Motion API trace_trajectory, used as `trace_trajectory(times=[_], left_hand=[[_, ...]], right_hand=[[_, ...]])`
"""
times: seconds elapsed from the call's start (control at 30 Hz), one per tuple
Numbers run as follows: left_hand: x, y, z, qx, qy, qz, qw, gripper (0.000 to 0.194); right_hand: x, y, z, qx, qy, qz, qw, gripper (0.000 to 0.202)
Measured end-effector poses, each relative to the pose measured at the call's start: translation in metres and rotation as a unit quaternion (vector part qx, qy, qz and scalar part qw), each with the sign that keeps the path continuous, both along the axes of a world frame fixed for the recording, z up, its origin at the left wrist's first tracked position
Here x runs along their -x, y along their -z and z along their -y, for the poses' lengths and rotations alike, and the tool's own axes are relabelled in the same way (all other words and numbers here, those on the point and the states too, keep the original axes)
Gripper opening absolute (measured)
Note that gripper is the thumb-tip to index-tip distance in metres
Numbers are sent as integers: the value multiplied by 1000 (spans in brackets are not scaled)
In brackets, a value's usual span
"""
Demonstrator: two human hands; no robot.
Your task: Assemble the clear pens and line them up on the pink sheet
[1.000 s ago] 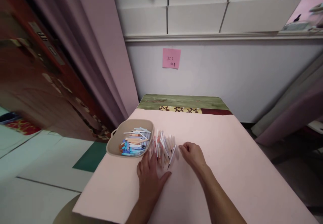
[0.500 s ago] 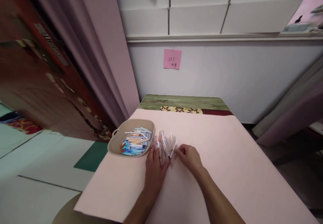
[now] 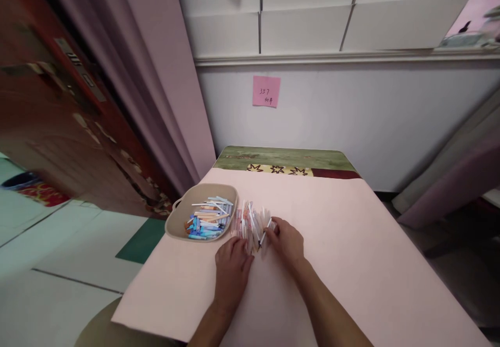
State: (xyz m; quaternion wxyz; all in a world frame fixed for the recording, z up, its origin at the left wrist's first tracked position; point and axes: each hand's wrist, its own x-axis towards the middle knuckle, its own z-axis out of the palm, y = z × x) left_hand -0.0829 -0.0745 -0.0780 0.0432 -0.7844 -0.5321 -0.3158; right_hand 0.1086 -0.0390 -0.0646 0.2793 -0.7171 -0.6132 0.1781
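A pile of white, pink and clear pens (image 3: 252,224) lies on the pale pink tabletop (image 3: 351,263), right of a beige basket (image 3: 175,224). Blue, white and orange pens (image 3: 211,219) fill part of that basket. My left hand (image 3: 231,266) rests at the near left edge of the pile, its fingers curled close together; whether they grip a pen is hidden. At the pile's right side, my right hand (image 3: 287,240) pinches a white pen (image 3: 265,232) between thumb and fingers, the pen slanting over the pile's edge.
Green patterned board (image 3: 277,155) shows at the table's far end, against the wall. A pink note (image 3: 266,91) is stuck on that wall. Purple curtain and a red door stand at the left; white panels hang above.
My left hand has drawn back toward me and slightly left, its fingers off the pile's side. My right hand has shifted slightly left and closed on the white pen.
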Motion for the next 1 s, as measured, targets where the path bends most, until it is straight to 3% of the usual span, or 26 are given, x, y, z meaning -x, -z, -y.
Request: trace_trajectory(times=[0.2,0.3,0.43,0.53,0.67,0.77,1.0], left_hand=[[-3,0,-7,-14,-25,-17,999,33],[-4,-6,-5,-32,-19,1,999,33],[-10,-22,-1,-30,8,25,999,12],[-21,-30,-1,-25,42,20,999,13],[-40,-24,-7,-40,89,-38,995,20],[-46,-15,-14,-48,84,-89,991,30],[-28,-15,-14,-48,26,-106,993,23]], right_hand=[[-3,2,0,-20,-16,-24,999,35],[-10,6,-3,-43,22,-106,993,39],[-17,14,-8,-86,79,-214,970,38],[-18,19,-10,-101,101,-262,954,42],[-18,23,-12,-115,115,-284,945,45],[-18,23,-12,-124,115,-289,942,44],[-18,19,-9,-106,100,-246,958,37]])
